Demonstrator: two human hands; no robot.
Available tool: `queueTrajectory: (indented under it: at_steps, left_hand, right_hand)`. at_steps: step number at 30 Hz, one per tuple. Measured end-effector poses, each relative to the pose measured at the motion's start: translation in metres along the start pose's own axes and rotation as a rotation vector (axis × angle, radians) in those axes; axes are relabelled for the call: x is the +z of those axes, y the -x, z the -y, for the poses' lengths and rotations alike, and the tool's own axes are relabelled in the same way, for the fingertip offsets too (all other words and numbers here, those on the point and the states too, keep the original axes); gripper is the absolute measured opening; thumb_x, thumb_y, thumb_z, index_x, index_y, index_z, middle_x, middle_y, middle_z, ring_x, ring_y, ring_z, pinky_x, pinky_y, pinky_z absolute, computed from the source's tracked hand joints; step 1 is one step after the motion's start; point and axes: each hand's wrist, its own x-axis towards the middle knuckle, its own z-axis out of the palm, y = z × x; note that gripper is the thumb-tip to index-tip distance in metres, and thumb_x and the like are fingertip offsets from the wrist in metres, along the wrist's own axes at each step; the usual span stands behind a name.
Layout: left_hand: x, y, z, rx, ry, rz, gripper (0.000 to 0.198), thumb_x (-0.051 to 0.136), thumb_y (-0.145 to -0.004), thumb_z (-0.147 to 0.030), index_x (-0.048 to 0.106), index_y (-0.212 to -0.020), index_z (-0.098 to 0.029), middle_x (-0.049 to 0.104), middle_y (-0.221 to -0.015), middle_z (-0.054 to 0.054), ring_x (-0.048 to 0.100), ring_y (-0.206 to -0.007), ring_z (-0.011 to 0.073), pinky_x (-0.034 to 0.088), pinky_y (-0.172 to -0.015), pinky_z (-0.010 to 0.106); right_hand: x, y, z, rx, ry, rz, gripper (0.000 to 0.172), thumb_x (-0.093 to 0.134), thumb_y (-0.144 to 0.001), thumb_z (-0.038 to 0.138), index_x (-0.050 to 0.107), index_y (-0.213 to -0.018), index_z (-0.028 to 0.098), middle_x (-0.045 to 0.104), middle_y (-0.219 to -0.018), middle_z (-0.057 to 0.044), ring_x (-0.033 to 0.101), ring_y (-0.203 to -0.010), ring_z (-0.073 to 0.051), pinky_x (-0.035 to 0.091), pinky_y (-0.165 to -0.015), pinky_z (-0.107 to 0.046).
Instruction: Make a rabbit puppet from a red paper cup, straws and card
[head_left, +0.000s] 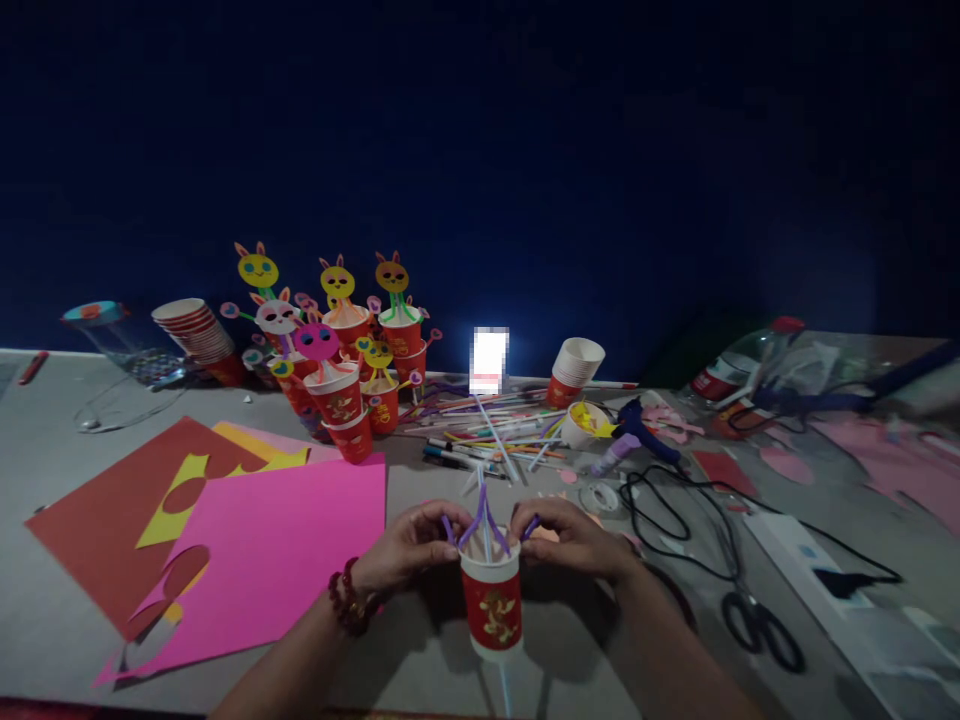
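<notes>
A red paper cup (492, 605) with a gold print stands upside down on the table in front of me. Purple pipe cleaners (480, 518) and a white straw stick up from its top. My left hand (409, 547) pinches the left end of the pipe cleaner at the cup's top, fingers closed. My right hand (570, 537) pinches the right end in the same way. A red bead bracelet (346, 598) sits on my left wrist.
Pink (277, 560), red (105, 520) and yellow cut paper sheets lie at left. Finished bunny cup figures (337, 370) cluster behind them. Straws and pens (487, 440), cup stacks (574, 372), a glue gun (637, 425), black cable and scissors (761, 625) lie at right.
</notes>
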Motion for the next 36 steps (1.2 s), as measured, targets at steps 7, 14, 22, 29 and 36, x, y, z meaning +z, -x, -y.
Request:
queueTrajectory:
  at_steps: [7, 14, 22, 29, 36]
  left_hand:
    - [0.005, -0.001, -0.002, 0.105, 0.031, -0.151, 0.032, 0.083, -0.068, -0.032, 0.073, -0.096, -0.019, 0.071, -0.091, 0.005, 0.063, -0.084, 0.0184, 0.048, -0.078, 0.026]
    - [0.002, 0.002, 0.015, -0.041, 0.083, -0.123, 0.052, 0.075, -0.072, -0.052, 0.069, -0.112, -0.019, 0.074, -0.101, 0.011, 0.069, -0.089, 0.0255, 0.053, -0.081, 0.036]
    - [0.003, 0.001, 0.007, -0.099, 0.234, -0.289, 0.040, 0.076, -0.071, -0.047, 0.072, -0.093, -0.013, 0.077, -0.087, 0.013, 0.072, -0.073, 0.0245, 0.056, -0.063, 0.031]
    - [0.002, -0.003, 0.008, -0.094, 0.342, -0.253, 0.041, 0.074, -0.074, -0.047, 0.073, -0.093, -0.011, 0.077, -0.088, 0.014, 0.073, -0.076, 0.0241, 0.058, -0.065, 0.031]
    - [-0.003, -0.002, 0.006, -0.074, 0.349, -0.311, 0.038, 0.076, -0.074, -0.041, 0.074, -0.096, -0.011, 0.077, -0.093, 0.015, 0.073, -0.079, 0.0261, 0.060, -0.069, 0.033]
  right_hand:
    - [0.014, -0.005, -0.002, -0.050, 0.028, -0.152, 0.030, 0.063, -0.088, 0.045, 0.068, -0.089, 0.016, 0.066, -0.081, -0.005, 0.060, -0.073, -0.015, 0.048, -0.067, -0.027]
    - [0.036, -0.012, 0.005, -0.062, 0.165, -0.337, 0.024, 0.058, -0.091, 0.040, 0.066, -0.098, 0.019, 0.069, -0.092, -0.006, 0.062, -0.081, -0.018, 0.050, -0.074, -0.030]
    - [-0.051, 0.034, 0.025, 0.029, 0.345, -0.607, 0.037, 0.061, -0.090, 0.037, 0.057, -0.126, 0.026, 0.069, -0.099, -0.007, 0.065, -0.086, -0.022, 0.054, -0.077, -0.034]
    - [-0.194, 0.090, -0.042, 0.411, 0.771, -1.131, 0.031, 0.061, -0.079, 0.046, 0.068, -0.087, 0.017, 0.071, -0.087, -0.011, 0.067, -0.080, -0.026, 0.053, -0.077, -0.041]
    - [-0.194, 0.117, -0.061, 0.460, 0.890, -1.005, 0.038, 0.070, -0.067, 0.047, 0.072, -0.096, 0.022, 0.074, -0.103, -0.009, 0.067, -0.094, -0.031, 0.052, -0.083, -0.040]
